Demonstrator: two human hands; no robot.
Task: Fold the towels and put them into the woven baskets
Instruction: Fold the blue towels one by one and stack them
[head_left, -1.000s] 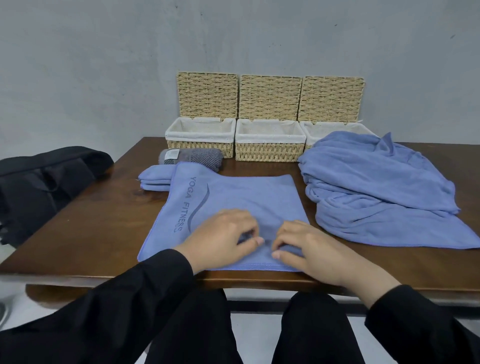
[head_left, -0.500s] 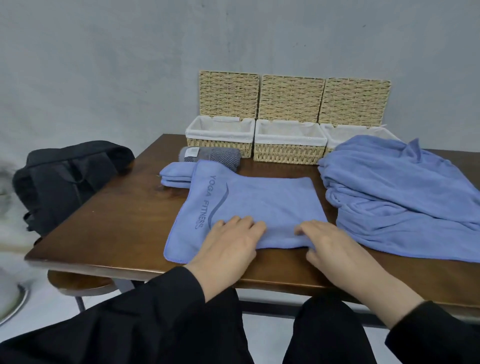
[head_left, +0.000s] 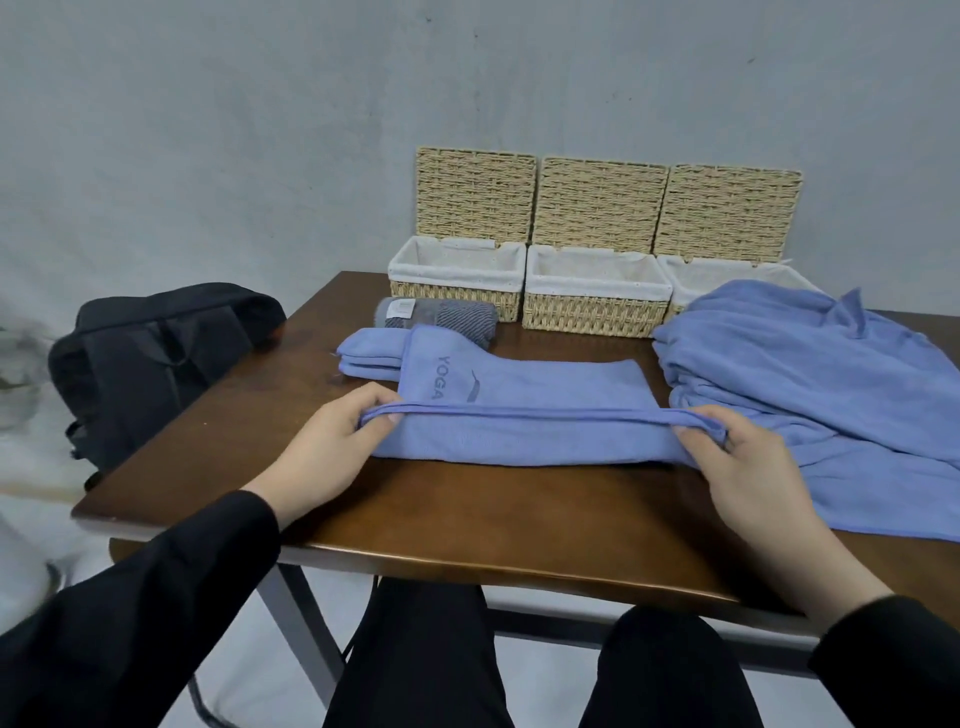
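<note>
Hands (head_left: 332, 447) now pinch blue towel (head_left: 519, 410) near edge, lifted, folding away.

Dark wooden desk (head_left: 467, 514): three lined woven baskets (head_left: 597, 306) ranged along the back; grey rolled towel (head_left: 441, 314), folded blue towels (head_left: 371, 356), printed blue towel (head_left: 519, 415), heaped blue towels (head_left: 831, 389) laid on it.

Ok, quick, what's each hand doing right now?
Left hand: pinching the left end of the blue yoga towel's near edge.
Right hand: gripping the right end of the same edge.
</note>
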